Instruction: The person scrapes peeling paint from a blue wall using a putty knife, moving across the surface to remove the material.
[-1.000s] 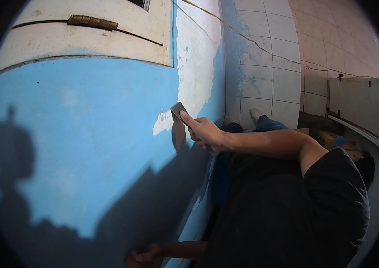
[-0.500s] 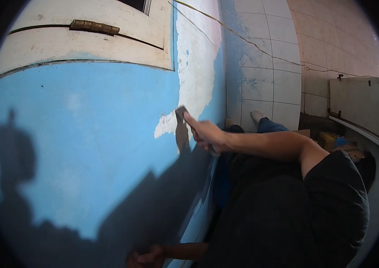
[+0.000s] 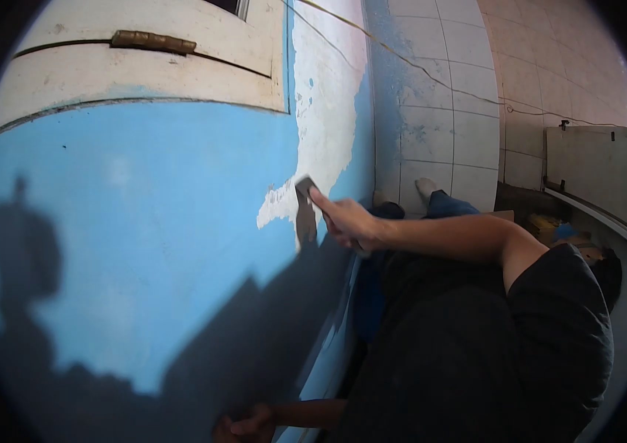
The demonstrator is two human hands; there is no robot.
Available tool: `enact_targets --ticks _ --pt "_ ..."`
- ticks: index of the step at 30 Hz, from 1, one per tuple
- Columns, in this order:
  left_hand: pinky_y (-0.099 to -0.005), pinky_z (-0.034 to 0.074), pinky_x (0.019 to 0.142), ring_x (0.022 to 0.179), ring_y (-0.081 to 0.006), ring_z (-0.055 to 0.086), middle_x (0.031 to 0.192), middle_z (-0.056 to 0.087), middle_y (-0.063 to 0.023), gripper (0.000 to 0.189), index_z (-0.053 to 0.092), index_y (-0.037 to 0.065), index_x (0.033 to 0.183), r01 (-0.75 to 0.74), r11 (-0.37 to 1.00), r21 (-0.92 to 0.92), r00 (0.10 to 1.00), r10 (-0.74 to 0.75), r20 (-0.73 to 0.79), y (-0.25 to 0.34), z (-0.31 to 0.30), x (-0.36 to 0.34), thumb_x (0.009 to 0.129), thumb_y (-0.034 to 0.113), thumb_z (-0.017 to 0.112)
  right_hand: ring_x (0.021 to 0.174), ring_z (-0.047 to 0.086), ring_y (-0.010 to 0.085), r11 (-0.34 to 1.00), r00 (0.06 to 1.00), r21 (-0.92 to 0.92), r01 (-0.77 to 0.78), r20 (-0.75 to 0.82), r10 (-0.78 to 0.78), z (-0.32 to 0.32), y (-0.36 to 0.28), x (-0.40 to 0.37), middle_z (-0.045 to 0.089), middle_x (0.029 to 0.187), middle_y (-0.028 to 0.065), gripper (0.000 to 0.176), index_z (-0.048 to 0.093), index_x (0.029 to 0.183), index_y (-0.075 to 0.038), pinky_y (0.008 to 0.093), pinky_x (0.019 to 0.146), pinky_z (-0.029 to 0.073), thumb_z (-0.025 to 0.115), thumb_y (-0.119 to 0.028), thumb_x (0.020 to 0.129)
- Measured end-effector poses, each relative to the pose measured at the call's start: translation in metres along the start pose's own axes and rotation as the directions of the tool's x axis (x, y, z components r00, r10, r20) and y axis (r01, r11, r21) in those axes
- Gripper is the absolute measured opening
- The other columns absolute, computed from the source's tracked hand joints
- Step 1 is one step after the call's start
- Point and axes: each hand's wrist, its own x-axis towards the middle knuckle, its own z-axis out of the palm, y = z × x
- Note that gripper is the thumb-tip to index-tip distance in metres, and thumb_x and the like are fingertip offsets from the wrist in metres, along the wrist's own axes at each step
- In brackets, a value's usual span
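My right hand (image 3: 349,223) is closed round a scraper (image 3: 304,186), whose flat grey end sticks out past my thumb. That end lies at the bare white patch (image 3: 278,207), where the blue paint of the wall (image 3: 143,236) is gone and the border is ragged. A dark shadow of the tool falls on the wall just below it. Low in the view, my left hand (image 3: 247,424) is in dim shadow close to the wall. Its fingers are curled, and whatever may be inside them is hidden.
A worn cream wooden panel with a brass hinge (image 3: 152,41) borders the blue wall. Blue flecks dot the floor tiles (image 3: 425,136). A thin cord (image 3: 431,80) crosses above them. A pale board (image 3: 601,166) and a cluttered heap (image 3: 560,229) are at the right.
My right hand and the scraper have shifted very slightly to the right, along with a small shift of the whole view. My left hand keeps about the same place.
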Motion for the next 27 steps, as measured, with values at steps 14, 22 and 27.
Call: enact_targets --ticks 14,22,27 --pt "-0.0339 0.04 0.063 0.061 -0.0193 0.047 0.07 0.053 -0.0068 0.034 0.053 0.004 0.072 0.013 1.0 0.012 1.0 -0.013 -0.004 0.004 0.002 0.002 0.1 0.024 0.05 0.043 0.029 0.0058 0.998 0.999 -0.053 -0.043 0.031 0.044 -0.005 0.004 0.004 0.031 0.056 -0.0061 0.06 0.036 0.069 -0.018 0.0226 0.038 0.029 0.043 -0.074 0.089" --pt "-0.0377 0.046 0.062 0.063 -0.0254 0.054 0.072 0.059 -0.013 0.032 0.058 -0.001 0.073 -0.072 0.997 -0.017 0.997 0.072 -0.01 -0.012 -0.005 -0.002 0.098 0.019 0.052 0.043 0.027 0.0055 1.0 0.996 0.013 0.028 0.079 -0.029 -0.006 -0.008 0.003 0.029 0.055 -0.0066 0.06 0.034 0.067 -0.018 0.0235 0.039 0.028 0.042 -0.073 0.09" --pt "-0.0381 0.046 0.062 0.063 -0.0255 0.054 0.071 0.058 -0.0132 0.032 0.058 -0.001 0.074 -0.069 0.997 -0.024 0.998 0.068 -0.015 -0.014 -0.007 -0.005 0.098 0.018 0.051 0.044 0.027 0.006 0.989 0.99 0.045 0.138 0.03 -0.139 -0.006 -0.018 0.016 0.029 0.056 -0.0062 0.061 0.033 0.065 -0.018 0.024 0.04 0.027 0.042 -0.073 0.09"
